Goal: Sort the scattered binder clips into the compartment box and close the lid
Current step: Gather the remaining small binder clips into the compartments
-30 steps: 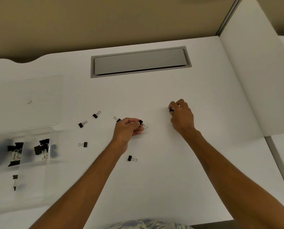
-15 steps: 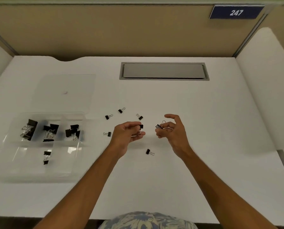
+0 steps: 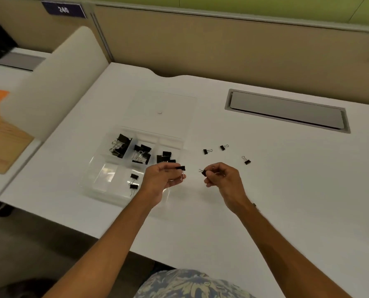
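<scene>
Pinching one small black clip in each hand. The left hand (image 3: pixel 162 179) has thumb and fingers curled on a binder clip (image 3: pixel 180 168), its wire handle hanging down. The right hand (image 3: pixel 222 179) grips a second clip (image 3: pixel 204 172) at the fingertips, with the handle pointing left. Both hands are mid-frame, near each other but apart.

The clear box (image 3: pixel 97 186) sits centre-left on the white desk (image 3: pixel 286 190). The left hand overlaps its lower right corner in the picture. The lid (image 3: pixel 179 104) is open and lies flat behind the box, toward the top of the frame.

Top row of compartments:
- **Left:** big clips (image 3: pixel 120 145).
- **Middle:** medium clips (image 3: pixel 141 154).
- **Right:** more black clips (image 3: pixel 165 157), partly hidden by the left hand.

Bottom row, middle compartment: two small clips (image 3: pixel 133 181).

Three loose clips lie on the desk to the right of the box, above the right hand:
- **Near clip** (image 3: pixel 206 151).
- **Middle clip** (image 3: pixel 223 147), just beside it.
- **Far clip** (image 3: pixel 246 160), further right.

A grey hatch (image 3: pixel 286 110) is set into the desk at the upper right of the frame.
</scene>
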